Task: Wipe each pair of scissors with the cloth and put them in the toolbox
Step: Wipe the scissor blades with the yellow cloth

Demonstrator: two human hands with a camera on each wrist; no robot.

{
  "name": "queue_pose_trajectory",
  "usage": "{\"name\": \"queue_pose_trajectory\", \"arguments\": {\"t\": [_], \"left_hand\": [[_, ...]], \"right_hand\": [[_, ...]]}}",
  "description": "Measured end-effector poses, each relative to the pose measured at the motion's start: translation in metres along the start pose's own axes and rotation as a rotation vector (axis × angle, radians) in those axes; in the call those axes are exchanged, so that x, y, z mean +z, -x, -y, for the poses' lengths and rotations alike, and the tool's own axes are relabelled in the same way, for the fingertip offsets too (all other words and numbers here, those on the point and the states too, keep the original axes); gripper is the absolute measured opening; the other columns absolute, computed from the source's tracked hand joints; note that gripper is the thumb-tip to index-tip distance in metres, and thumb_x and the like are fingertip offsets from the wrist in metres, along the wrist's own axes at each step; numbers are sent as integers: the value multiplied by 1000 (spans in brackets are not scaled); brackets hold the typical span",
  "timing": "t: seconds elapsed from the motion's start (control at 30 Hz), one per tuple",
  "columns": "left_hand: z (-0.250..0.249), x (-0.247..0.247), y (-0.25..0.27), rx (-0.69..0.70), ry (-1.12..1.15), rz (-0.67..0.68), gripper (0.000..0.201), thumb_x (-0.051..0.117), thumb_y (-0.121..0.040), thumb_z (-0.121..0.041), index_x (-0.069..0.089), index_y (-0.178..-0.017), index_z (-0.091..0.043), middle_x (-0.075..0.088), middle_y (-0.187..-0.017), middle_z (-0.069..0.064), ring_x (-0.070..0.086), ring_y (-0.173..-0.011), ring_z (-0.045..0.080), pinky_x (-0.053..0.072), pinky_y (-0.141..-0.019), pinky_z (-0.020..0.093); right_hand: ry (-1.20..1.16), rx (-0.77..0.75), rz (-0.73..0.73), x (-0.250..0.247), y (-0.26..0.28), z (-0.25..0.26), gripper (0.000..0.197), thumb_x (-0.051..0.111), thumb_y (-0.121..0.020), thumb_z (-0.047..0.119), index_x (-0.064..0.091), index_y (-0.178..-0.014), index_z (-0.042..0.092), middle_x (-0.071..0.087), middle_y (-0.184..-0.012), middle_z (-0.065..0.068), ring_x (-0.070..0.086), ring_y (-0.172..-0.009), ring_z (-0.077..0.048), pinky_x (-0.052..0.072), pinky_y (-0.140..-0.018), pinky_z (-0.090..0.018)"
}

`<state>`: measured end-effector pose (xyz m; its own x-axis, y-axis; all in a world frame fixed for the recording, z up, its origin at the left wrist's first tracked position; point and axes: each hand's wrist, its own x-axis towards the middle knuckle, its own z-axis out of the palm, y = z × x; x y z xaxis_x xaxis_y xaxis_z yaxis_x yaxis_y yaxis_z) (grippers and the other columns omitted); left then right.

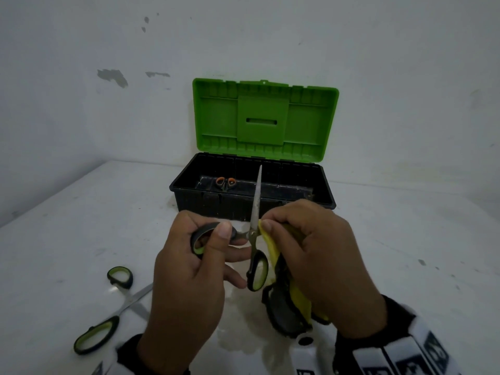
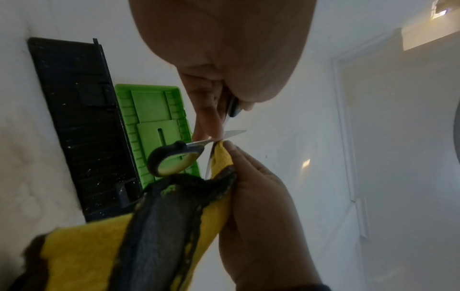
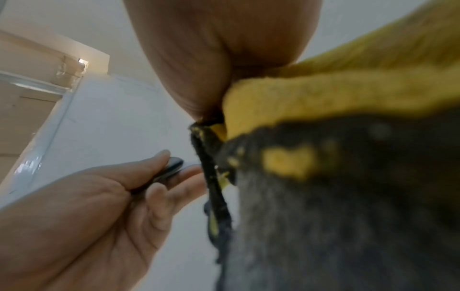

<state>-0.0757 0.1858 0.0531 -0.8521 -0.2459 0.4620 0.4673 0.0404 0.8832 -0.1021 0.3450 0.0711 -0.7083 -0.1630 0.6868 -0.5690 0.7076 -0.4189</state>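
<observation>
Left hand (image 1: 189, 269) grips open scissors (image 1: 253, 239) by handle btwn hands, right hand (image 1: 322, 263) pinches cloth (image 1: 286, 304) on blade.

Bare hands (image 1: 189, 280); black cuffs, white patterned sleeves (image 1: 405, 353)

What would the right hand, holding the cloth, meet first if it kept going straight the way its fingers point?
The right hand points its fingers left, pinching the yellow cloth. First in line is likely the pivot of the open scissors, which the cloth already seems to touch; beyond it is the left hand. Depth is uncertain.
</observation>
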Motion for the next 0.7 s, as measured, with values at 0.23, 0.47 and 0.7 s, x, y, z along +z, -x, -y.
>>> {"name": "queue_pose_trajectory", "arguments": {"t": [0.23,0.47,0.7], "left_hand": [[-7,-3,-5,-76,100,-15,23,51,-85,-30,54,-87,-7,72,-72,12,73,-61,26,54,-39,32],[-6,-4,-11,-239,178,-31,21,50,-93,-24,55,-89,-4,72,-70,16,73,-62,29,52,-39,28],[-5,-2,-16,-426,268,-53,22,50,-99,-22,56,-95,-1,74,-73,16,74,-63,29,50,-39,25]], "right_hand": [[19,74,-54,-18,-4,-22,7,70,-88,22,76,-91,23,69,-85,14,61,-87,2,40,-76,0],[35,199,-43,-30,-4,-41,9,67,-89,24,71,-86,33,64,-82,24,56,-90,15,37,-73,2],[-23,67,-120,-29,-1,-22,6,69,-90,25,73,-89,29,68,-86,20,61,-85,4,42,-73,-6]]}}
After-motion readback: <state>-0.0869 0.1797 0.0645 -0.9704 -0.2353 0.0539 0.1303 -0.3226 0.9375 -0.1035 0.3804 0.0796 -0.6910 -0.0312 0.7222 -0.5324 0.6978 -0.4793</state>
